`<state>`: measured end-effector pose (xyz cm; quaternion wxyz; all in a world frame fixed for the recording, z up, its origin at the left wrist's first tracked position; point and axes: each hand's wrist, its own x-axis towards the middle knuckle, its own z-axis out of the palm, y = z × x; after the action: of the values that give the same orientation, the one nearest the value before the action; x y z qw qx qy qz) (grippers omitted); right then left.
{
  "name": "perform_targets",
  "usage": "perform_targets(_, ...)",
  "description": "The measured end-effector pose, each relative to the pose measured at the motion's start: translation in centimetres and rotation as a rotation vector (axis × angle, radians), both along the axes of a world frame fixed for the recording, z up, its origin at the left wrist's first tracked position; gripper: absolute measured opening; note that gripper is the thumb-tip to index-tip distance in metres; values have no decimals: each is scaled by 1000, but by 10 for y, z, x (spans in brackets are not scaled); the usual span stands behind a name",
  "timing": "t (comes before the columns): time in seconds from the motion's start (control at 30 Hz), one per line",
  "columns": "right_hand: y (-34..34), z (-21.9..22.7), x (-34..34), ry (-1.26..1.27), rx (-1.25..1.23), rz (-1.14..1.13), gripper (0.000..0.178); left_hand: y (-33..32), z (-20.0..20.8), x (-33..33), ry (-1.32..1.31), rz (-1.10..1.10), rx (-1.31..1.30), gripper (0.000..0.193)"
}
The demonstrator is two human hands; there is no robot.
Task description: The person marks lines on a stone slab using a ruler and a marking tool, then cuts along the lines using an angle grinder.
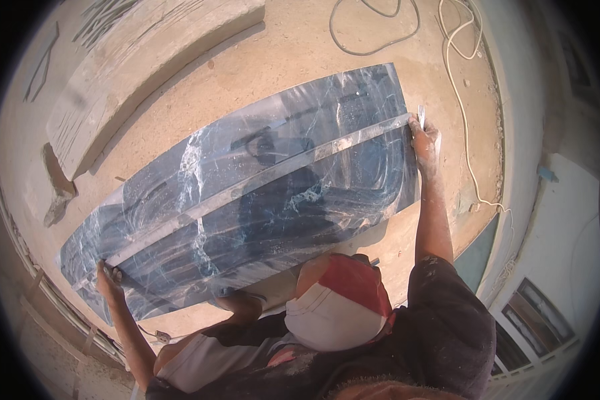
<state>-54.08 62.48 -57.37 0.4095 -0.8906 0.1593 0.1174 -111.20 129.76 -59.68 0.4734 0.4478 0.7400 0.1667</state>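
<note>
- A long pale bar [260, 185] lies between the 2 hands, across a dark blue slab [273, 240] with white veins.
- The left hand [109, 279] has bent fingers and grips 1 end of this bar.
- The right hand [426, 139] pinches the other end, and a thin white thing [421, 113] also sticks out of its fingers.
- Between the forearms is a person in a red-and-white cap [340, 303].
- Beyond the left hand lies a pale stone block [147, 83].
- Just right of the right hand runs a pale cable [463, 115].
</note>
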Motion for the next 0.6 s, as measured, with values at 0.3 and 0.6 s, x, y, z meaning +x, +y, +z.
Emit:
perform_targets(0.3, 10, 0, 14, -12, 22, 121, 24, -32, 8, -1, -32, 6, -32, 38)
perform_targets(0.6, -66, -51, 21, 44, 151, 163, 56, -44, 43, 64, 171, 108, 125, 40)
